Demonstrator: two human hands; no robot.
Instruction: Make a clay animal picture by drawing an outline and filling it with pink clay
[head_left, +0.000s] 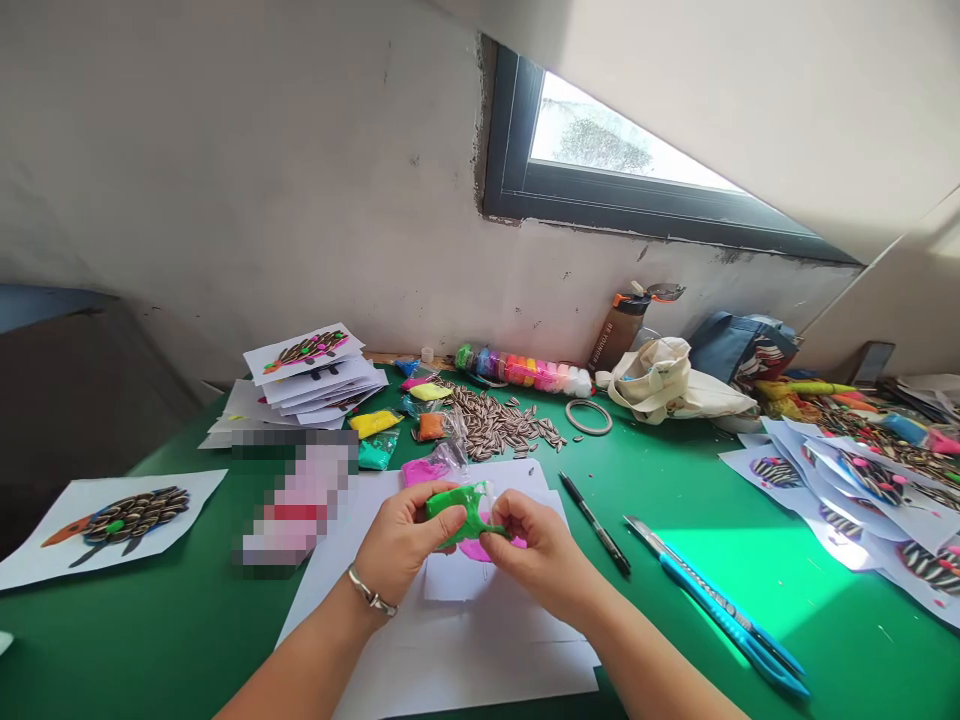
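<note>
My left hand [390, 550], with a silver bracelet at the wrist, grips a small plastic packet of bright green modelling clay [459, 508]. The thumb and fingers of my right hand [534, 548] pinch a strand of green clay at the packet's right end. Both hands are over white paper sheets [450, 660]. Partly hidden below the packet lies a pink clay shape [471, 551] on a smaller white paper [450, 586]. Just beyond my hands sits a packet of magenta clay [422, 470].
Striped sunflower seeds [499, 425] are heaped at the back, near clay packets [375, 424] and a tape ring [589, 417]. A black pen [595, 522] and blue utility knife [716, 605] lie right. Seed pictures [127, 520] are at left; a paper stack [322, 385] stands behind.
</note>
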